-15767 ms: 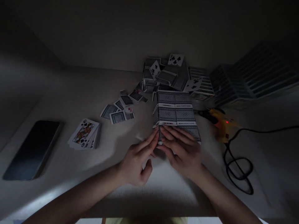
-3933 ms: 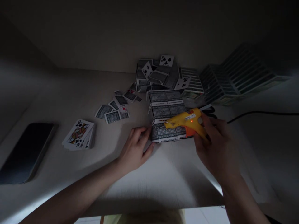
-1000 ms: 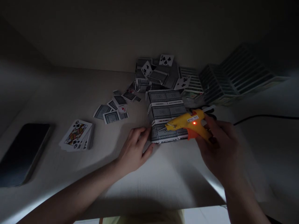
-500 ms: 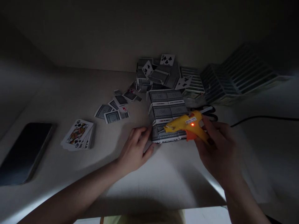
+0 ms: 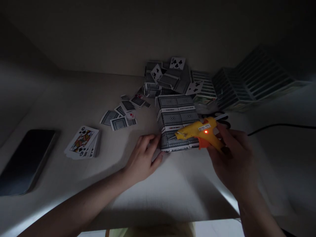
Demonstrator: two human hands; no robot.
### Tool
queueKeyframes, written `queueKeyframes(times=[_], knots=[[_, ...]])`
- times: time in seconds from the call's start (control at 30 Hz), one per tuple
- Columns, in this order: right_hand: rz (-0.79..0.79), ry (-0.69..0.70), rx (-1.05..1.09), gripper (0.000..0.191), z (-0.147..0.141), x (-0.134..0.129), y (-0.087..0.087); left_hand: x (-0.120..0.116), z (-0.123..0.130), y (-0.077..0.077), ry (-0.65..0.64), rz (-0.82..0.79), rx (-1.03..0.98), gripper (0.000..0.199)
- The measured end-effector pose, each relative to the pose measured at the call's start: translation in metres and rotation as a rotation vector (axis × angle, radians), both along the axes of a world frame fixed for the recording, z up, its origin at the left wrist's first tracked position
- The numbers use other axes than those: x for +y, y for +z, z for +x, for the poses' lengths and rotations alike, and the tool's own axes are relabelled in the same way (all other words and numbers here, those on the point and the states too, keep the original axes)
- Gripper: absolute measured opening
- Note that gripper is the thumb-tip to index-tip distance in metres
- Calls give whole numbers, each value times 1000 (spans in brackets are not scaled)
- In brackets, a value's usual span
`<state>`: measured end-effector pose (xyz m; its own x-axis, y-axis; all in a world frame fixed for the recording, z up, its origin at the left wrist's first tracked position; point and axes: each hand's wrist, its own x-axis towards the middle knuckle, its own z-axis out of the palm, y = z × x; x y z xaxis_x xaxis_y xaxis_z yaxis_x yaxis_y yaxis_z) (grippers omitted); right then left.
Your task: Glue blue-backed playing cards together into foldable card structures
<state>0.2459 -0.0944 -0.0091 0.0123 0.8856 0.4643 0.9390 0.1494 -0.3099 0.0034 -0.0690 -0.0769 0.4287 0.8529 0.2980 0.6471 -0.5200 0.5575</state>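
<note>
In the head view, a block covered in patterned playing cards (image 5: 172,115) stands on the table at the centre. My right hand (image 5: 233,158) grips a yellow glue gun (image 5: 195,131) with an orange trigger and a lit red light. The gun's nozzle lies over the near left part of the block's top. At the block's near left corner rests my left hand (image 5: 144,158), fingers apart and fingertips against or close to its side; nothing is held in it. Whether glue is coming out cannot be made out.
Loose cards (image 5: 119,122) lie left of the block, with a card stack (image 5: 82,143) and a dark phone (image 5: 27,161) further left. Behind is a card pile (image 5: 172,77). Ridged structures (image 5: 256,79), black scissors (image 5: 225,123) and a cable (image 5: 278,125) are right.
My right hand and the glue gun have shifted slightly to the right. The block and my left hand look unmoved.
</note>
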Motion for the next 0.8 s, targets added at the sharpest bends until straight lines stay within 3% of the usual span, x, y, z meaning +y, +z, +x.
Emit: queueKeyframes(times=[0.8], knots=[[-4, 19, -30, 60, -1, -3, 5, -1, 1, 0, 4, -20, -4, 52]])
